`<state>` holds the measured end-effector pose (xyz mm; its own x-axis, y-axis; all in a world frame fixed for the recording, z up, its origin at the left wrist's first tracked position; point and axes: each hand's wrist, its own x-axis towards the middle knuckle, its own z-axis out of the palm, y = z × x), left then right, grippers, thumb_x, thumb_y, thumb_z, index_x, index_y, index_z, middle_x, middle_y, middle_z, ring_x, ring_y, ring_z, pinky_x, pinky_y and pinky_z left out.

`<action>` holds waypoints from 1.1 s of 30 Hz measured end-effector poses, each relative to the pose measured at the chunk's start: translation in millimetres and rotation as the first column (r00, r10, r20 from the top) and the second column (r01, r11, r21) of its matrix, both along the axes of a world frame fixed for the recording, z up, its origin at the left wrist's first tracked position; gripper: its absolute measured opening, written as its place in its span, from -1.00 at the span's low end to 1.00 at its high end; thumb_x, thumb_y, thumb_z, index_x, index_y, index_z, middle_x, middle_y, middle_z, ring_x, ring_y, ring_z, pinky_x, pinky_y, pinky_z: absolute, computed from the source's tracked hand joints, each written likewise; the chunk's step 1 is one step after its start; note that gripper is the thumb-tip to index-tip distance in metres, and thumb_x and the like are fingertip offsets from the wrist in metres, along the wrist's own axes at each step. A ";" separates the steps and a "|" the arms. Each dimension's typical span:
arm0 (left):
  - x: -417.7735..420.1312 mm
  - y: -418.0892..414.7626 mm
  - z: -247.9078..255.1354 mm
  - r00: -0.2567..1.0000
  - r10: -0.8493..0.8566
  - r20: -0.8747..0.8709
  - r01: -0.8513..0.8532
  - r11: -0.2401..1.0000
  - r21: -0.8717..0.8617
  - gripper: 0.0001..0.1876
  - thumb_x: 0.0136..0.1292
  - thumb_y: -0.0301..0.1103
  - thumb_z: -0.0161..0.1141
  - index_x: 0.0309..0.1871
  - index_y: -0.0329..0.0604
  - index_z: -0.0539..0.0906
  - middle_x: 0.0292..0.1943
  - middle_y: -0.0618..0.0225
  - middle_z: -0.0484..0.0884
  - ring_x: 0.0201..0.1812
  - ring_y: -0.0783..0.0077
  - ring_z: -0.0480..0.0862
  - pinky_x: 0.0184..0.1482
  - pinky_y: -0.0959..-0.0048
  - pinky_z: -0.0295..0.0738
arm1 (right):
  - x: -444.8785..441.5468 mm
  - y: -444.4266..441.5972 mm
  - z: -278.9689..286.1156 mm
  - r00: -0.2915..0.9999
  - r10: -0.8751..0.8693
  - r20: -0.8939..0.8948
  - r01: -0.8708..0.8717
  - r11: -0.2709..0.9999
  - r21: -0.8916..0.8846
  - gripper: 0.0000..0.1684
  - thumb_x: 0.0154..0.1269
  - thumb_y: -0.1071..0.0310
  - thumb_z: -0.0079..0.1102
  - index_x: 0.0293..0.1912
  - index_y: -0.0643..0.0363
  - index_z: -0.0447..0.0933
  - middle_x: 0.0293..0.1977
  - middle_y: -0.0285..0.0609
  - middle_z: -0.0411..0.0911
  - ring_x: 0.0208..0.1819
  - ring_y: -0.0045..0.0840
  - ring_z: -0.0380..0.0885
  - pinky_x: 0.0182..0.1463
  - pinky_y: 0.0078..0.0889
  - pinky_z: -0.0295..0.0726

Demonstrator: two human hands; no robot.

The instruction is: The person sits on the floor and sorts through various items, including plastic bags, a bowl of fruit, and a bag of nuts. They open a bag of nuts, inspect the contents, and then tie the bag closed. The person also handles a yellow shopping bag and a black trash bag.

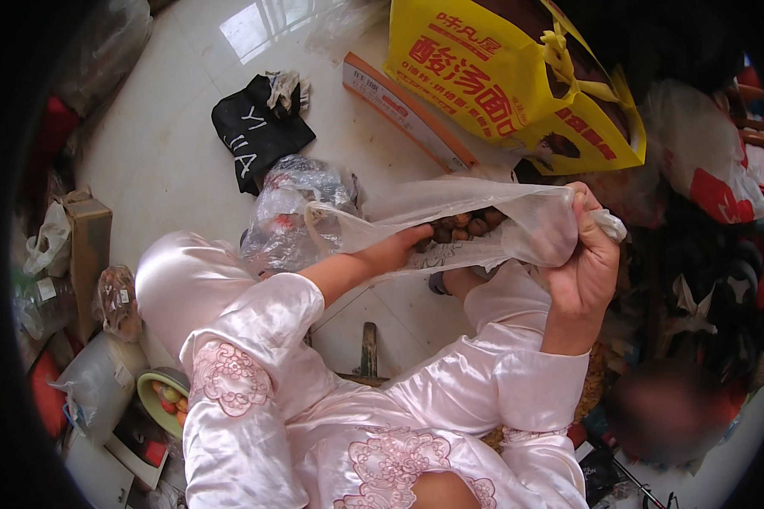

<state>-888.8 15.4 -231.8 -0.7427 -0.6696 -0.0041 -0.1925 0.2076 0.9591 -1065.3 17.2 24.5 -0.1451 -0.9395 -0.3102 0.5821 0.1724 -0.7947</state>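
Observation:
In the head view a translucent plastic bag is stretched wide between the knees, with brown walnut-like nuts inside. My right hand grips the bag's edge at the right and holds it up. At the bag's mouth, my left hand reaches in, its fingertips at the nuts; whether it holds any is hidden. Just left of the bag sits another clear plastic bag, its contents unclear. Beyond that a black cloth bag lies on the floor with a crumpled pale glove or cloth on it.
A large yellow bag stands at the top right beside a long orange-edged carton. At the left are a cardboard box, clear bags and a green-rimmed bowl of fruit. Part of a wooden stool shows between the legs. Bags crowd the right side.

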 end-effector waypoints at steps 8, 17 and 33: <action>11.8 -27.8 109.8 0.888 0.310 -0.340 0.272 0.242 0.931 -0.59 0.35 -0.25 0.04 0.20 -0.20 0.38 0.11 0.14 0.50 0.10 0.42 0.52 0.08 0.36 0.50 | -4.4 -4.8 0.5 0.998 0.030 0.046 -0.030 1.000 0.002 -0.86 0.35 0.35 0.09 -0.19 0.22 0.44 -0.31 -0.32 0.49 -0.24 -0.67 0.47 -0.09 -0.61 0.46; 17.2 -27.9 146.6 0.712 0.468 -0.524 0.513 0.163 0.843 -0.45 0.36 -0.08 -0.10 0.27 -0.30 0.30 0.20 0.00 0.42 0.23 0.21 0.44 0.24 0.15 0.38 | -2.8 -4.9 -3.1 0.994 0.034 0.099 -0.031 0.999 -0.026 -0.90 0.35 0.38 0.10 -0.21 0.19 0.45 -0.31 -0.36 0.49 -0.22 -0.69 0.48 -0.08 -0.61 0.48; 19.6 -16.3 179.6 0.697 0.488 -0.526 0.570 0.069 0.819 -0.44 0.38 0.01 -0.14 0.18 -0.34 0.37 0.18 -0.04 0.42 0.18 0.03 0.48 0.13 0.15 0.51 | -9.8 3.4 -5.5 0.998 0.017 0.067 -0.016 1.000 -0.019 -0.91 0.35 0.35 0.10 -0.22 0.15 0.46 -0.31 -0.38 0.48 -0.21 -0.70 0.47 -0.09 -0.62 0.48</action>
<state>-869.2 -0.9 -52.2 -0.9009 -0.4047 -0.1566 0.4019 -0.9143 0.0505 -1075.1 20.7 19.1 -0.1090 -0.9473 -0.3013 0.6316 0.1680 -0.7569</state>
